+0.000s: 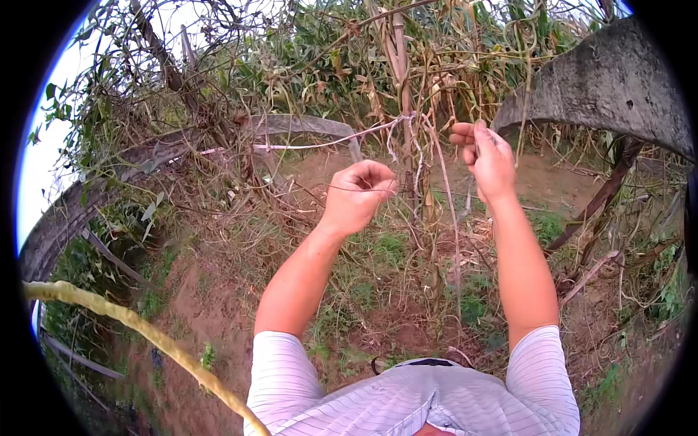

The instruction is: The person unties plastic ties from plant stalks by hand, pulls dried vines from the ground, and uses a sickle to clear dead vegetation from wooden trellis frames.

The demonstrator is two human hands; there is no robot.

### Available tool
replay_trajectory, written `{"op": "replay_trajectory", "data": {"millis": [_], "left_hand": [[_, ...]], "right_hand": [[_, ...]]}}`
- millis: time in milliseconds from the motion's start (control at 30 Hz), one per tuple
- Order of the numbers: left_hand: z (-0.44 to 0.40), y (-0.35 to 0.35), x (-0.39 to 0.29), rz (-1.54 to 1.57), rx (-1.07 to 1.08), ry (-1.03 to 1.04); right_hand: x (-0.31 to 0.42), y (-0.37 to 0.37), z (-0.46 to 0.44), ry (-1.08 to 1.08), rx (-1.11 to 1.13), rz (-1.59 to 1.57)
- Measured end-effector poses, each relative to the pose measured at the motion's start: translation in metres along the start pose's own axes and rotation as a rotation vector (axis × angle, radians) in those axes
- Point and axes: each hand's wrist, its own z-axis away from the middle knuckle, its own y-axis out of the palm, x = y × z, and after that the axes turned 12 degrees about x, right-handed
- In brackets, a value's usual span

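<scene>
Ground [200,298]: reddish soil with patches of grass. Corn [313,69] stands behind, partly dry. Vines [196,109] tangle over the left side. A grey rail [302,125] curves through them; a broad grey beam [603,83] crosses the upper right. The person wears a striped shirt [465,400]. A yellowish stem [138,324] crosses the lower left, near the camera. The pole [403,80] stands roughly upright ahead, between the hands and beyond them. Left hand [360,192]: curled, thumb and forefinger close together; whether they pinch anything cannot be told. Right hand [488,158]: raised higher, fingers bent, palm turned inward; its grip, if any, cannot be told. A pinkish string [291,147] meets the pole just above the left hand and runs off leftward.
</scene>
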Motion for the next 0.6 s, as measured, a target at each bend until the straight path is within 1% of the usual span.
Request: {"op": "replay_trajectory", "data": {"millis": [33,100,167,233,267,300,367,400,467,500,533,567,600], "left_hand": [[0.014,0.003,0.004,0.122,0.113,-0.061],[0.032,0.008,0.027,0.205,0.282,-0.146],[0.039,0.017,0.044,0.294,0.346,-0.167],[0.041,0.022,0.053,0.372,0.44,-0.134],[0.04,0.027,0.059,0.523,0.476,-0.117],[0.037,0.033,0.06,0.531,0.546,-0.025],[0.043,0.042,0.059,0.563,0.681,-0.039],[0.044,0.049,0.066,0.384,0.722,0.063],[0.05,0.05,0.036,0.507,0.815,-0.07],[0.049,0.055,0.023,0.36,0.795,-0.003],[0.047,0.066,0.046,0.366,0.794,0.009],[0.049,0.071,0.052,0.382,0.806,0.007],[0.052,0.077,0.059,0.398,0.818,0.004]], "right_hand": [[0.003,0.004,0.014,-0.01,-0.021,0.058],[0.014,0.022,0.045,-0.104,0.015,0.143],[0.025,0.045,0.074,-0.101,0.087,0.149],[0.03,0.068,0.096,-0.124,0.198,0.25],[0.028,0.073,0.102,-0.139,0.253,0.381],[0.029,0.082,0.108,-0.119,0.289,0.418],[0.024,0.097,0.117,-0.146,0.305,0.532],[0.023,0.102,0.123,-0.157,0.303,0.543],[0.024,0.106,0.135,-0.008,0.29,0.554],[0.025,0.106,0.143,-0.015,0.298,0.567],[0.025,0.105,0.153,0.028,0.175,0.645],[0.026,0.103,0.162,0.07,0.053,0.721],[0.031,0.104,0.172,0.081,-0.013,0.675]]}}
